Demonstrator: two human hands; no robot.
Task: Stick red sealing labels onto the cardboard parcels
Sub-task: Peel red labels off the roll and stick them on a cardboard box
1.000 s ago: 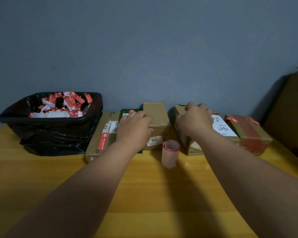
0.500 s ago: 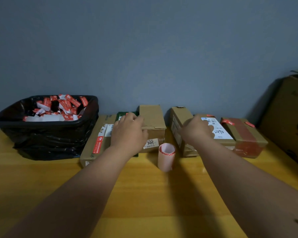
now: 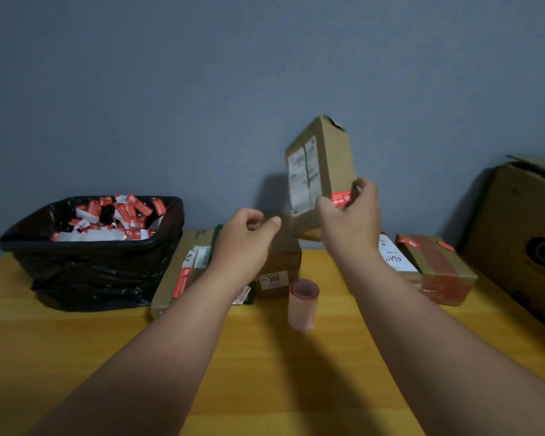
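Holding a cardboard parcel (image 3: pixel 323 171) upright, the right hand (image 3: pixel 351 215) has a firm grip; left hand (image 3: pixel 244 243) loosely curled, empty.

We are holding a cardboard parcel (image 3: pixel 323 171) up on end above the bench (image 3: pixel 265 372) with our right hand (image 3: pixel 350 218), its fingers (image 3: pixel 364 187) curling beside a red label (image 3: pixel 341 198) on its lower corner. Our left hand (image 3: pixel 244 243) is hovering loosely curled over the small box (image 3: pixel 279 265). A label roll (image 3: pixel 302 305) is standing just in front, and the black bin (image 3: pixel 92 256) of peeled backings is sitting at left
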